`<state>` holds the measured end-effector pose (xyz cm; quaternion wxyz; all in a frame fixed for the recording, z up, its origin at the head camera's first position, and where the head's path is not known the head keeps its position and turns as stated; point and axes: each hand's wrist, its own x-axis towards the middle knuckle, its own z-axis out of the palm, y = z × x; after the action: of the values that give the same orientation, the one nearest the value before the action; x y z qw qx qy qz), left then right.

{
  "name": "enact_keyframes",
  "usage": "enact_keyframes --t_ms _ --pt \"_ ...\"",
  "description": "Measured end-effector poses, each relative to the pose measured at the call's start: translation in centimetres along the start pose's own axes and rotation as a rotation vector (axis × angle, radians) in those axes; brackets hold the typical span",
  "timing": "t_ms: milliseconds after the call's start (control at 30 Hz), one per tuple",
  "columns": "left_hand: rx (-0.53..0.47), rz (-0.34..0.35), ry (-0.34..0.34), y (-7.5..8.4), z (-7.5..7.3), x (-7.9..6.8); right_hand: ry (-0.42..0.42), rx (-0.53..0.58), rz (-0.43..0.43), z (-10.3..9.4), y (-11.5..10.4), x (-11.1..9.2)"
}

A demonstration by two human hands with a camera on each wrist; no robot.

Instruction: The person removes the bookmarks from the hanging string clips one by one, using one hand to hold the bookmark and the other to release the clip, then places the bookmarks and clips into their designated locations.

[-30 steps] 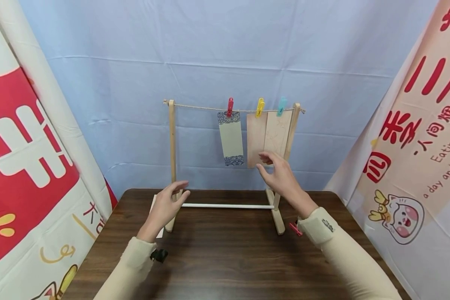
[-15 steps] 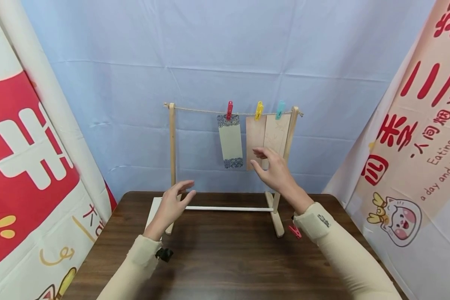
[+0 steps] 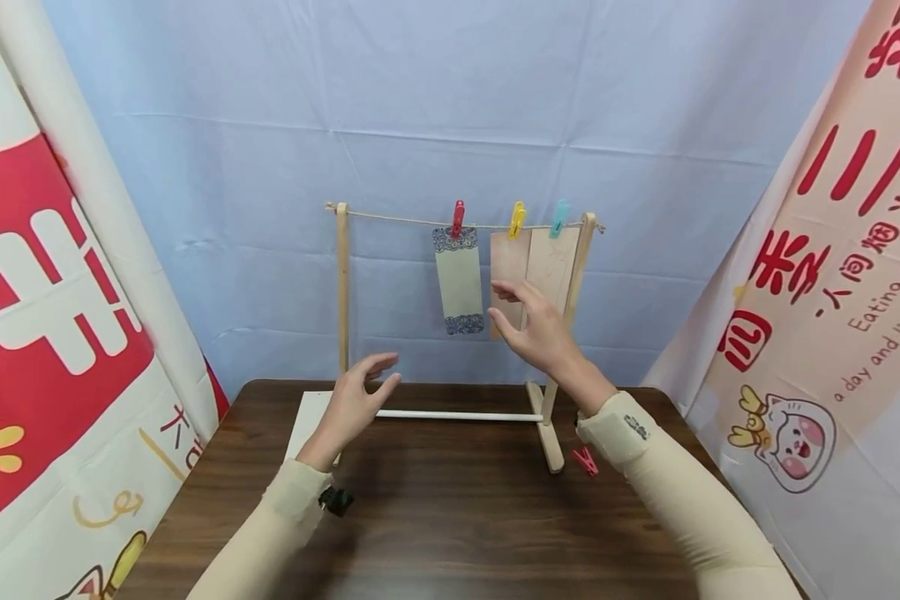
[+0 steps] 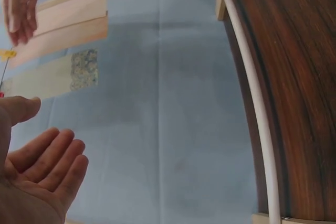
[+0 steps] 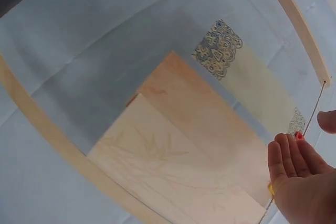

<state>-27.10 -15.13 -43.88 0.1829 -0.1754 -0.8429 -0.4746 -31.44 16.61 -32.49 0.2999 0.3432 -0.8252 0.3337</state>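
Left arm (image 3: 258, 537) and right arm (image 3: 701, 504) stretched forward, left hand (image 3: 351, 408) lower, right hand (image 3: 540, 333) raised higher, palms (image 4: 31, 198) facing inward, fingers (image 4: 50, 156) loosely bent, thumbs (image 4: 22, 109) standing apart from the fingers

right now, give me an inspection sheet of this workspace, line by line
Surface: dark wood table
Job's things: patterned card, pink card and cream card hang from rope on rack under red peg, yellow peg, blue peg; white sheet and pink peg on table
Clutter: nothing seen
Hands: left hand above table, right hand in front of cards; both holding nothing
Cables: nothing seen
Surroundings: blue cloth behind; left banner, right banner
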Motion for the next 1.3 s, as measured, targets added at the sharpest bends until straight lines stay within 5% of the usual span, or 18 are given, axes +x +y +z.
enact_keyframes --t_ms 800,1300 --pt "-0.034 -0.011 -0.043 0.3 0.4 2.2 0.040 0.017 -0.104 -0.1 -0.8 2.9" --pt "0.008 0.020 -0.053 0.5 1.5 3.2 0.038 0.079 -0.093 -0.6 -0.6 4.7"
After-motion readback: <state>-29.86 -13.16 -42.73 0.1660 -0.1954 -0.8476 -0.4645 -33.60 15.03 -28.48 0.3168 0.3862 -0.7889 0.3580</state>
